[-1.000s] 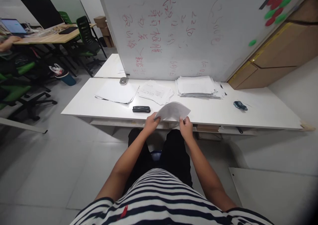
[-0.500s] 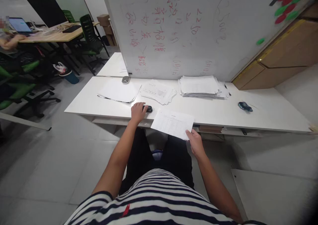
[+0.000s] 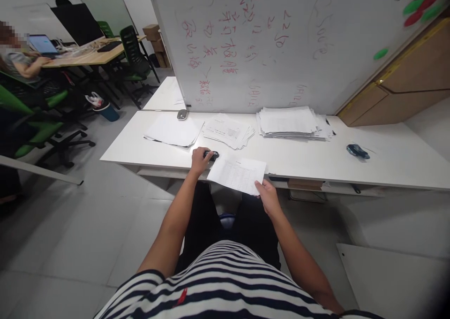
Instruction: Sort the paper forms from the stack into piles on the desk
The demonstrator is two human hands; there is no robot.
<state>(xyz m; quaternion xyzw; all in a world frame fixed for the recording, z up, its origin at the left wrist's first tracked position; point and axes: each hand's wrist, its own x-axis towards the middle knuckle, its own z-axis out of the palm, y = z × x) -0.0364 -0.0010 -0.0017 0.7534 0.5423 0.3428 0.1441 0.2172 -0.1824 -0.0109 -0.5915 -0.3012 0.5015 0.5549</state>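
My left hand (image 3: 199, 160) rests closed over a black stapler (image 3: 212, 155) lying on the white table (image 3: 309, 162) near its front edge. Only the stapler's right end shows past my fingers. My right hand (image 3: 267, 194) pinches the near right corner of a printed sheaf of paper (image 3: 236, 174), which lies flat and hangs partly over the table's front edge. The paper's left corner sits close to the stapler.
Farther back lie a blank sheet pile (image 3: 174, 130), a printed pile (image 3: 228, 131) and a thick paper stack (image 3: 290, 122). A whiteboard (image 3: 281, 37) stands behind them. A blue-black object (image 3: 357, 151) lies at right. Another person (image 3: 21, 63) sits at a far left desk.
A second ago both hands held the sheaf curled above the table edge. My left hand let go and moved onto the stapler; my right hand laid the sheaf flat.
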